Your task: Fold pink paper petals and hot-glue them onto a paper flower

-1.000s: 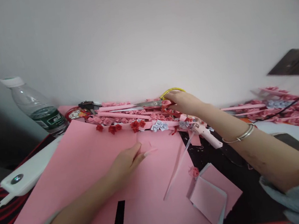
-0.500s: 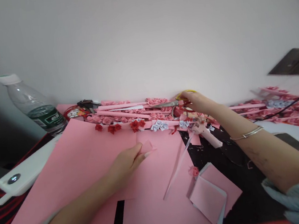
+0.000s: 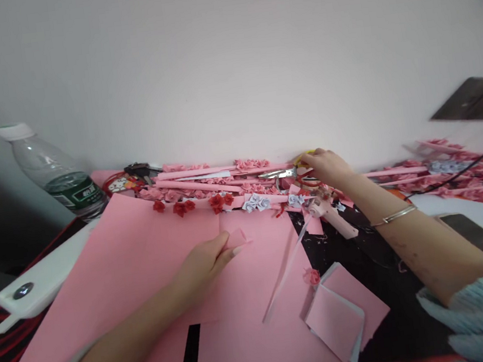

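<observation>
My left hand (image 3: 209,256) pinches a small curled piece of pink paper (image 3: 236,238) between thumb and fingers, above large pink sheets (image 3: 146,265). At the back by the wall, my right hand (image 3: 326,167) is closed on the handles of a pair of scissors (image 3: 278,174). Their blades point left over the pink paper sticks, and part of the yellow and red handles is hidden by my fingers. Below the right hand lies a pale pink glue gun (image 3: 335,219). In front of it is a stick with red paper flowers (image 3: 180,208) and pale blue ones (image 3: 257,202).
Square papers (image 3: 334,314) are stacked at front right, beside a pink paper rose (image 3: 311,276). A thin pale strip (image 3: 284,273) lies across the sheet. On the left stand a water bottle (image 3: 73,188) and a white power bank (image 3: 44,275). A black cable (image 3: 471,165) runs at right.
My right hand has shifted slightly to the right, and the scissors have moved right with it. The left hand stays in place, the curl in its paper now facing more into view.
</observation>
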